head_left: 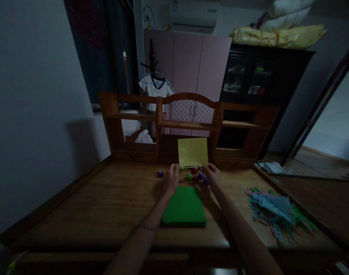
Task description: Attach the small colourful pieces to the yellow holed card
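Both my hands hold up a yellow sheet of paper by its lower edge, which has a punched, patterned border. My left hand pinches the lower left corner and my right hand pinches the lower right corner. The sheet stands upright above the wooden desk. Just under it lie several small round craft punches in red, green and purple, and one purple punch sits apart to the left. A green pad lies flat on the desk between my forearms.
A wooden shelf unit stands along the back of the desk. A pile of coloured cut paper strips lies at the right. A white wall runs along the left. Wardrobes stand behind in the dim room.
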